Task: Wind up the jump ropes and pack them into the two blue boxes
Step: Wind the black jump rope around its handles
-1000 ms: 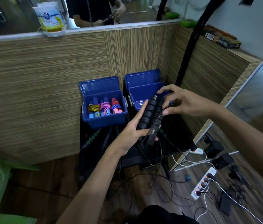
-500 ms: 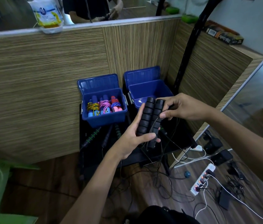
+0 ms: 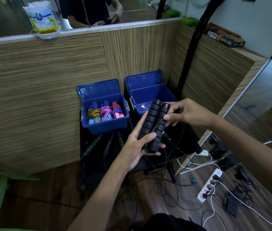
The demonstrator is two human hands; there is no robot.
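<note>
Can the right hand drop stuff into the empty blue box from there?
Probably yes: the right hand is right beside the empty blue box, its lid is open, nothing blocks it.

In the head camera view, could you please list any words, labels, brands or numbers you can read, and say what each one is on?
No text here can be read with confidence.
Plastic bag on the ledge: blue round logo and print, too blurred to read.
Dark cartons on the right ledge: pale lettering, too small and blurred.
Blue boxes, black jump rope handles and power strip: no lettering visible.
</note>
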